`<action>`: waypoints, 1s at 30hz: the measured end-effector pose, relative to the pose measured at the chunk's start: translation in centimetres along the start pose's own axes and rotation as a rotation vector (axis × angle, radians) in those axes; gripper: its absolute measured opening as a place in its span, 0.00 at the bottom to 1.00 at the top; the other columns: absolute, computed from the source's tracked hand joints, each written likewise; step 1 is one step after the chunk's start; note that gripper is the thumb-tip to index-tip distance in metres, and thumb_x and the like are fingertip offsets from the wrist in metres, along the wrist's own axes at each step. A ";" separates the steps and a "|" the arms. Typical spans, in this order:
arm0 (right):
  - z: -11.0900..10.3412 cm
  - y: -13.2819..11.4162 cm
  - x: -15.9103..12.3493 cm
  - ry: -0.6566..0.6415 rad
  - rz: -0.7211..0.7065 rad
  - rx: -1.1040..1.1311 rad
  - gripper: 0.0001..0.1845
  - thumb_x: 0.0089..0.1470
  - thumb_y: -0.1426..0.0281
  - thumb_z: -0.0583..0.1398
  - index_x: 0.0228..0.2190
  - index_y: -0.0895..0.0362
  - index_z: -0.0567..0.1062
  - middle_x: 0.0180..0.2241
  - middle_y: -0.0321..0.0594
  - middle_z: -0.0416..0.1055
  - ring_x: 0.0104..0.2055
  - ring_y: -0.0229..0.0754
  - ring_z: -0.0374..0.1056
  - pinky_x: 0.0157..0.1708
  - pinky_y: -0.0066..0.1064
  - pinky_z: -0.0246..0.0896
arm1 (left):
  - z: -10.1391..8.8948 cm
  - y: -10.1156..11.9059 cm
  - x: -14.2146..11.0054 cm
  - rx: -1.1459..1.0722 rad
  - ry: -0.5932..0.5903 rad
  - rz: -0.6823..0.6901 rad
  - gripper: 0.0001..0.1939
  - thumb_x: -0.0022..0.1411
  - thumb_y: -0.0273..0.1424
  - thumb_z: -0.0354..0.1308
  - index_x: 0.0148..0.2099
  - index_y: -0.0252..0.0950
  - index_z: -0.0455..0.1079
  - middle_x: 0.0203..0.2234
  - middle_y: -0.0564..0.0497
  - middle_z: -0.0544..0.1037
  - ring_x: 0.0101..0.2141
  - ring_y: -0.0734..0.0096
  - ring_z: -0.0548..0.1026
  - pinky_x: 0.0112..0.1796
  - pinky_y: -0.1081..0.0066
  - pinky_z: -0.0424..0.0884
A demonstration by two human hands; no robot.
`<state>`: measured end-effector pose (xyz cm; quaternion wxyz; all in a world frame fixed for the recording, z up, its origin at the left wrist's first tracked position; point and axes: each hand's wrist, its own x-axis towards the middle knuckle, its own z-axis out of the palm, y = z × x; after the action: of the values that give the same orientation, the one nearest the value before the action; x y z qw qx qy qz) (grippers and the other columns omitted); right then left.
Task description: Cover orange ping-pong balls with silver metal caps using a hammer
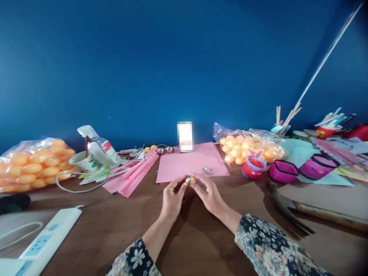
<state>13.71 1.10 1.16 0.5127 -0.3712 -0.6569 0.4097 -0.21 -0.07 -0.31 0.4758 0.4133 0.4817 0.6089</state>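
Above the desk's near middle, the fingertips of my left hand (173, 193) and my right hand (209, 193) meet around a small ball, shiny silver and yellow (189, 179). Both hands pinch it, and the fingers partly cover it; whether it is one piece or two pressed together I cannot tell. Just beyond the hands lies a stack of pink paper (184, 165). A little heap of small silvery pieces (207, 170) rests on its right part. Two shiny silver balls (165, 150) sit at the paper's far left corner.
Bags of orange balls stand on the left (37, 166) and right (244, 147). Folded pink strips (135, 172), a tilted bottle (100, 147) and a cup (84, 161) are left. A red pot (253, 170), purple fabric rings (283, 171) and a hammer (313, 211) lie right; a power strip (48, 237) lies near left.
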 end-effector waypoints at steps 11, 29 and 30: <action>0.3 -0.2 -0.5 0.053 -0.100 -0.112 0.16 0.50 0.72 0.59 0.43 0.54 0.70 0.45 0.42 0.71 0.47 0.44 0.67 0.49 0.36 0.63 | 0.4 0.8 -0.5 -0.191 -0.010 -0.125 0.21 0.47 0.34 0.65 0.45 0.33 0.70 0.39 0.43 0.78 0.37 0.63 0.77 0.39 0.65 0.73; 0.5 0.2 -0.6 0.032 0.009 0.030 0.13 0.51 0.70 0.59 0.41 0.56 0.70 0.42 0.43 0.72 0.42 0.43 0.70 0.44 0.35 0.68 | 0.5 1.1 -0.4 -0.260 -0.041 -0.124 0.22 0.45 0.32 0.66 0.45 0.35 0.71 0.39 0.46 0.78 0.38 0.65 0.76 0.40 0.66 0.71; 0.5 0.2 -0.6 0.035 0.002 0.024 0.13 0.50 0.71 0.59 0.41 0.55 0.69 0.41 0.42 0.71 0.42 0.43 0.70 0.44 0.35 0.68 | 0.5 1.1 -0.5 -0.259 -0.038 -0.127 0.21 0.46 0.32 0.66 0.44 0.35 0.71 0.37 0.47 0.78 0.36 0.66 0.76 0.38 0.68 0.72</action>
<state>13.34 0.50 0.67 0.5281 -0.3730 -0.6424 0.4114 0.21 -0.53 0.81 0.5717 0.3285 0.4151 0.6268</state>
